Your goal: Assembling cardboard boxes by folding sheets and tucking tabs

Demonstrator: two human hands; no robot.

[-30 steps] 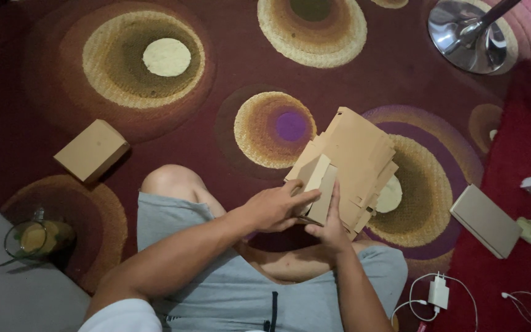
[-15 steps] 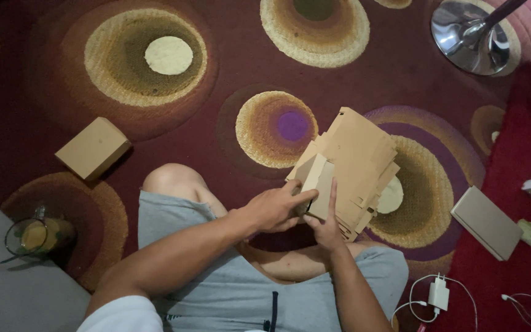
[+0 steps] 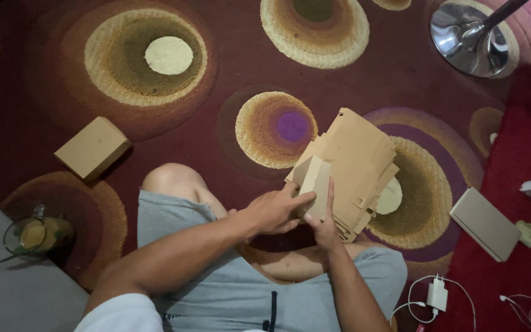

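Observation:
I sit on a patterned carpet and look down at my lap. Both hands meet on a small brown cardboard piece [image 3: 315, 187] that stands half-folded above my knee. My left hand [image 3: 273, 212] grips its near side with the fingers closed on the edge. My right hand [image 3: 324, 222] holds it from below, thumb up along the face. Just behind it lies a stack of flat brown cardboard blanks [image 3: 359, 163] on the carpet.
A folded brown box [image 3: 93, 147] sits on the carpet at the left, a glass mug [image 3: 35, 235] at the near left. A flat box [image 3: 484, 224] lies at the right, a charger with cable [image 3: 436, 295] near my right leg, a chrome stand base [image 3: 469, 38] at the top right.
The cardboard piece stays between my hands with only slight shifts of the fingers on it. Nothing else has moved.

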